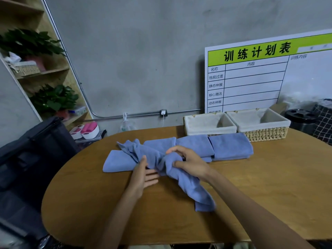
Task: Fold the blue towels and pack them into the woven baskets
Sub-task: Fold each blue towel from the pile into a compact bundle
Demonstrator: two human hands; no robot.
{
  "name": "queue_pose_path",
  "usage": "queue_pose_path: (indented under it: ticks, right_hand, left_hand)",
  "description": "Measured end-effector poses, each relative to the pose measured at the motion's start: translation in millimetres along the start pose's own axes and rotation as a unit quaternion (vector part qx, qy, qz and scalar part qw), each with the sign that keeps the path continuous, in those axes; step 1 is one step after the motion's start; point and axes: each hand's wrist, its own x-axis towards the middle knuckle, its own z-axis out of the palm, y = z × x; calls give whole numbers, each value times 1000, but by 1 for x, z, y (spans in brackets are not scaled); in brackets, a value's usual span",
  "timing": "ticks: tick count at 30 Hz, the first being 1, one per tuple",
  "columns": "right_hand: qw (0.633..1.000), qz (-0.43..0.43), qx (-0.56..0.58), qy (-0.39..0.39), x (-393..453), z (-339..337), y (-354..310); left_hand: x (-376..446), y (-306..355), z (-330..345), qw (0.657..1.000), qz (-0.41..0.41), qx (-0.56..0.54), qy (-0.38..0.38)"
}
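Step in hand, as I read it: opening out one loose blue towel (pixel 181 178) for folding; nothing packed yet. The towel lies crumpled at centre frame on the wooden table (pixel 269 186), one end trailing toward the lower middle, the other bunched up and lying over the folded stock behind it. Right hand (pixel 188 161): fingers curled round the bunched middle of the towel, thumb and forefinger arched above it, gripping the cloth. Left hand (pixel 143 174): fingers straight and slightly spread, palm turned inward, touching the towel's left side; it does not appear to pinch anything. Folded towels (pixel 230 146) sit in a row just behind the hands, right of centre, touching one another; another flat blue towel (pixel 116 163) lies left of centre, partly under the crumpled one. Two woven baskets (pixel 258 130), cloth-lined, stand side by side at the table's far edge, upper right of centre, just behind the folded row; both look empty from here. Next move calls for: finding two corners, lifting the cloth clear of the folded pieces so they are not disturbed, and spreading it flat on the bare wood nearer the lower frame before any fold.
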Motion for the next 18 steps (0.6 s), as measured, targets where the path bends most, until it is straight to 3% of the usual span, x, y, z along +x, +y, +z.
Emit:
queue_pose_path:
  ticks: [4,9,12,14,18]
  right_hand:
    - [998,-54,7,-9,25,-3,-25]
    - [987,-71,143,8,46,-24,-54]
    - [987,-62,150,-1,53,-39,-56]
    - [992,-39,115,17,53,-51,-48]
    - [997,14,32,71,43,-76,-22]
  left_hand:
    - [30,23,-13,983,-45,-175,-31]
    - [38,24,-10,952,-90,-290,-43]
    - [38,31,-4,927,-56,-366,-57]
    - [43,38,-5,932,6,-358,-48]
    - [38,54,-5,975,115,-188,27]
